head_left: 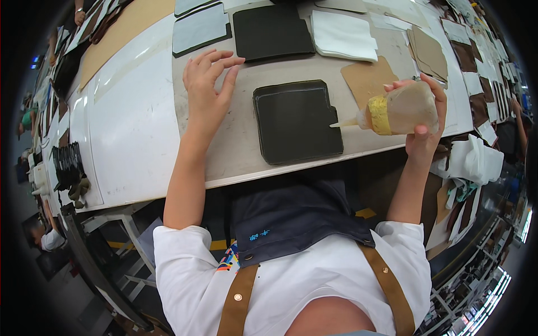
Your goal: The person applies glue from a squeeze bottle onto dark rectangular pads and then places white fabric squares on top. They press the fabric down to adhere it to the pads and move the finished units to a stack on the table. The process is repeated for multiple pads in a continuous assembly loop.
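My right hand point(427, 143) is wrapped round a translucent squeeze bottle point(408, 109) with yellow tape about its neck. The bottle lies tilted on its side in the air, its thin nozzle pointing left at the notched right edge of a black panel point(297, 124). Whether the tip touches that edge I cannot tell. This panel has raised-looking borders and rests flat near the table's front edge. My left hand point(207, 81) is raised with its fingers apart and holds nothing. Its fingertips are nearest the lower left corner of a black stack of panels point(272, 35).
White sheets point(343, 38) lie stacked right of the black stack, and grey panels point(200, 27) left of it. Brown cards point(367, 75) sit beside the bottle. Black cords point(68, 165) hang at the white table's point(131, 123) left end. Other people work at the far left and right.
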`<state>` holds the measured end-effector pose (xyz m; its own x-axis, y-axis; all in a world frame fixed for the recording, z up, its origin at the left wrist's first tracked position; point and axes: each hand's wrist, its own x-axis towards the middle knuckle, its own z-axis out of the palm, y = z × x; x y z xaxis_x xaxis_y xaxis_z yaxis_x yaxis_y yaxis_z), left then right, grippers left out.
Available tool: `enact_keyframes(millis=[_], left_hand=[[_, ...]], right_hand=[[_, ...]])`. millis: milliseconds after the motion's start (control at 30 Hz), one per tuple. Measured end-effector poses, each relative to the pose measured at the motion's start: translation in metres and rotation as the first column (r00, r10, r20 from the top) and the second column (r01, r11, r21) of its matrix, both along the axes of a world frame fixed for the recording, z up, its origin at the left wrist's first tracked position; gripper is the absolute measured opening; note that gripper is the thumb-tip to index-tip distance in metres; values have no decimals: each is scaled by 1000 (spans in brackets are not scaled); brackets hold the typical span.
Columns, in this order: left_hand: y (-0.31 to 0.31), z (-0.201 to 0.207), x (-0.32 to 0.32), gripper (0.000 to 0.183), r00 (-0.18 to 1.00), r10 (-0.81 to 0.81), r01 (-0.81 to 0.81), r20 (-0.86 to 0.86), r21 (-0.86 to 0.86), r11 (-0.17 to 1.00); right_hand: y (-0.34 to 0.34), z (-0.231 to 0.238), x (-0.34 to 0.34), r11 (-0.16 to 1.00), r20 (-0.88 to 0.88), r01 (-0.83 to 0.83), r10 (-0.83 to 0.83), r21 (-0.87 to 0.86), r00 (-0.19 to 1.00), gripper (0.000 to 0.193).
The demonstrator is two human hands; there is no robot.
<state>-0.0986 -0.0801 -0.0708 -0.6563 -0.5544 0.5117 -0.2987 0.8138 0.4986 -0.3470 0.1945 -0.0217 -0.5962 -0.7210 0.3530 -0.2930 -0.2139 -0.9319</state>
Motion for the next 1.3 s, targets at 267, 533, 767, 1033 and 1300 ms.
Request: enact_keyframes(millis=[267, 533, 767, 1033, 1300], left_hand=[[0, 0, 0, 16, 1000, -4, 4, 5, -29, 1000], [0, -1, 0, 16, 1000, -17, 17, -6, -21, 1000], [-1, 0, 1, 17, 1000, -14, 13, -10, -52, 999], [-4, -4, 1, 17, 1000, -16, 14, -15, -80, 997], [-4, -5, 2, 17, 1000, -9, 9, -6, -82, 997]], right_hand=[[13, -1, 5, 999, 47, 25, -26, 20, 999, 108], [43, -15, 21, 992, 181, 119, -110, -39, 977, 105], [68, -19, 66, 918, 456, 396, -341, -29, 822, 104], [77, -34, 104, 871, 51, 428, -429, -241, 902, 92], [75, -44, 114, 882, -99, 396, -432, -256, 897, 93]])
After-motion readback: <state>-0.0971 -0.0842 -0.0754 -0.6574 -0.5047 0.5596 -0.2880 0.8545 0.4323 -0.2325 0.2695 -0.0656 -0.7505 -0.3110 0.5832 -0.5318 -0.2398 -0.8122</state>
